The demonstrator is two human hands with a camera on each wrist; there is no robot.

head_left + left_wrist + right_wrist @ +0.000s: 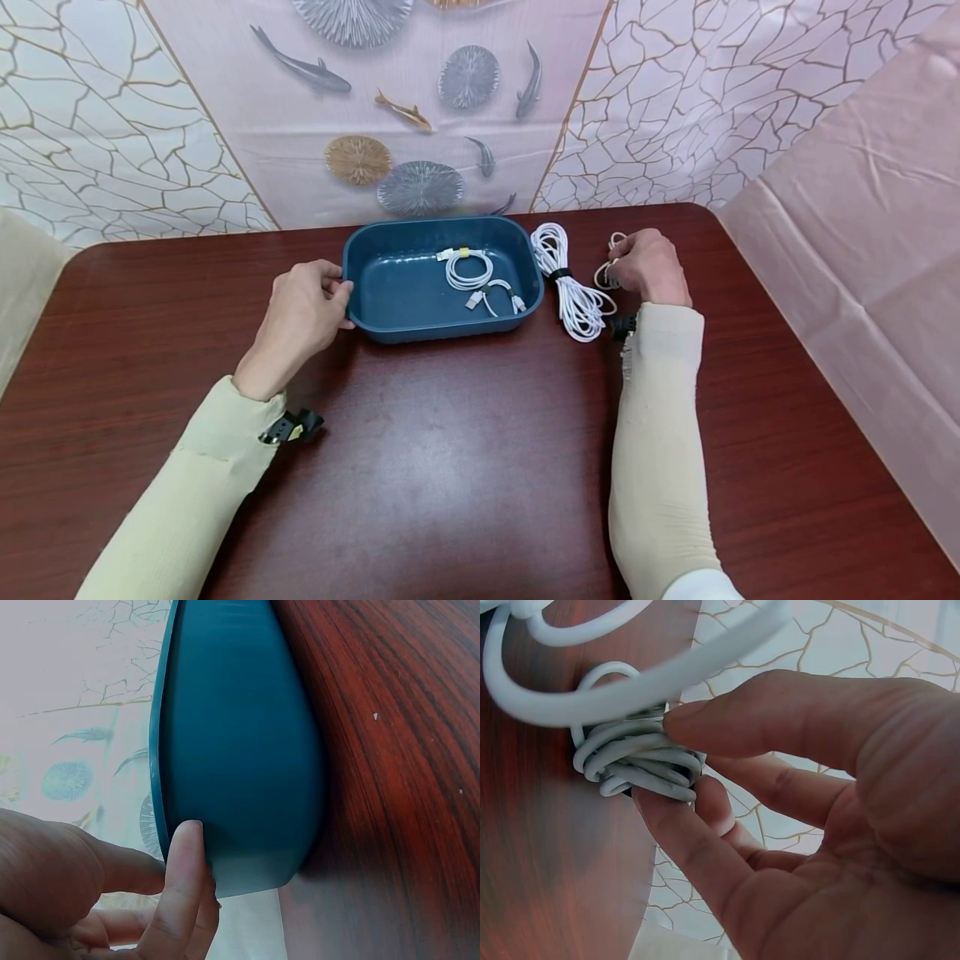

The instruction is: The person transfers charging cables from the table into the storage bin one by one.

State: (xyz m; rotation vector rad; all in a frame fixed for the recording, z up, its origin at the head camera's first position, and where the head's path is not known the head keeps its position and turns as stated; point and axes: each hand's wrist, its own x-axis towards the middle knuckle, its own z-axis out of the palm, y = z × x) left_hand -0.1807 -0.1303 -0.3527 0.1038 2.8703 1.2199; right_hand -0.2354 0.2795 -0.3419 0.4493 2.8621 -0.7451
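A dark blue plastic bin (420,319) stands near the table's back edge. At its left end, my left hand (303,312) pinches the rim; the left wrist view shows a fingertip (187,847) against the outer wall. Two short white USB cables lie in the bin: a coiled one (491,265) with a yellow tie and a smaller one (486,302) with dark ties. To the right of the bin, my right hand (652,265) grips a small coiled off-white cable (637,754) between thumb and fingers. The hand partly hides this coil in the head view.
A larger bundle of white cable (581,308) with a black strap lies between the bin and my right hand. The dark red-brown wooden table (435,467) meets a patterned cloth backdrop (285,150) behind the bin. Pink cloth (847,242) hangs along the right side.
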